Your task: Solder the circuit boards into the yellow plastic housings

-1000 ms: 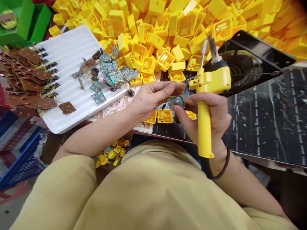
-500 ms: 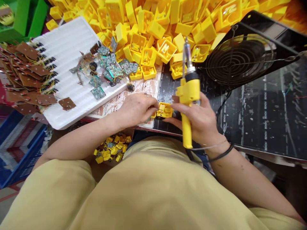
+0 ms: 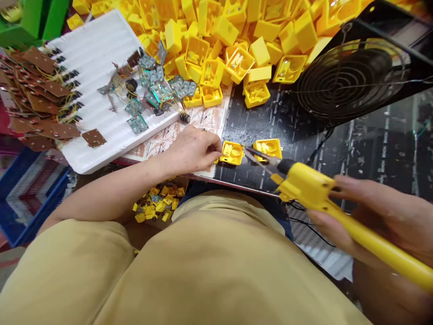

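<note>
My right hand (image 3: 375, 216), blurred, is wrapped round a yellow soldering gun (image 3: 314, 189) whose metal tip points left. The tip reaches the right edge of an open yellow plastic case (image 3: 232, 153) on the black bench surface. At that case's left edge, my left hand (image 3: 194, 149) has thumb and fingers pinched together; what they hold, if anything, is hidden. Another bit of yellow plastic shows below those fingertips. A second open yellow case (image 3: 269, 148) lies just to the right, behind the tip.
Yellow cases (image 3: 211, 72) are heaped at the back. On the left, a white foam tray (image 3: 93, 49) bears green circuit boards (image 3: 158, 95), wires and stacked brown boards (image 3: 40, 99). A black fan (image 3: 348, 81) stands back right. Below the bench edge are small yellow parts (image 3: 157, 203).
My right hand has moved right and toward me, swinging the soldering gun from upright to pointing left. The second yellow case now shows on the bench. My left hand stays almost in place.
</note>
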`<state>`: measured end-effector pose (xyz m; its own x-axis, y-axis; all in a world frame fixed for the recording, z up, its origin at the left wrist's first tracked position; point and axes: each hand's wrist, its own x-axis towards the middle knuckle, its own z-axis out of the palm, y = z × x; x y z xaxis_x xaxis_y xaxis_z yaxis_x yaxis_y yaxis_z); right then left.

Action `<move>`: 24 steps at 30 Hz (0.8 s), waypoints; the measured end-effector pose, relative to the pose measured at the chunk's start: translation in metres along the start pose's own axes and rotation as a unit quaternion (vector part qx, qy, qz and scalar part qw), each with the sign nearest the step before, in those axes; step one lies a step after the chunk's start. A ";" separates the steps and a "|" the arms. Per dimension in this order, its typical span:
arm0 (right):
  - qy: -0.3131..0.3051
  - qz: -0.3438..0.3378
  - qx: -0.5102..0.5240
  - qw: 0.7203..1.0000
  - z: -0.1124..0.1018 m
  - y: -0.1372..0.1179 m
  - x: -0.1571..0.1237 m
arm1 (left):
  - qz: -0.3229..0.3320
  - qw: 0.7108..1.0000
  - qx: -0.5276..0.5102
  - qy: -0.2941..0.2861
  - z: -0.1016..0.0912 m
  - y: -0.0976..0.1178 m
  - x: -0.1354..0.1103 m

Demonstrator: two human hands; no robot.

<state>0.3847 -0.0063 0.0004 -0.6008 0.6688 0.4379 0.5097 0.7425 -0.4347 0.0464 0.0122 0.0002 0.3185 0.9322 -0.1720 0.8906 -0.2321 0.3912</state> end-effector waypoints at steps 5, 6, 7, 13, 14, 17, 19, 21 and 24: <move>-0.003 -0.081 0.063 0.995 0.018 -0.016 0.018 | 0.005 0.999 0.037 -0.011 0.000 0.002 0.001; -0.010 -0.082 0.066 0.994 0.018 -0.018 0.021 | 0.007 0.999 0.040 -0.012 -0.001 0.003 0.001; -0.016 -0.087 0.066 0.994 0.018 -0.019 0.025 | 0.009 0.999 0.043 -0.014 -0.002 0.004 0.002; -0.007 -0.171 0.070 0.983 0.017 -0.014 0.042 | 0.013 0.998 0.055 -0.025 -0.006 0.009 0.003; -0.010 -0.171 0.069 0.983 0.016 -0.013 0.042 | 0.016 0.998 0.060 -0.027 -0.007 0.009 0.004; -0.006 -0.128 0.062 0.990 0.015 -0.015 0.037 | 0.025 0.996 0.084 -0.034 -0.009 0.011 0.006; -0.003 -0.078 0.053 0.996 0.014 -0.019 0.029 | 0.028 0.994 0.103 -0.040 -0.010 0.012 0.009; -0.008 -0.049 0.045 0.998 0.013 -0.021 0.020 | 0.028 0.992 0.117 -0.047 -0.011 0.013 0.010; -0.012 -0.034 0.038 0.999 0.009 -0.020 0.011 | 0.031 0.991 0.119 -0.052 -0.013 0.015 0.012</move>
<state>0.3620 -0.0140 0.0067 -0.6478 0.6153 0.4493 0.4192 0.7803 -0.4642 0.0592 0.0235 0.0153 0.3956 0.8833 -0.2516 0.9158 -0.3586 0.1810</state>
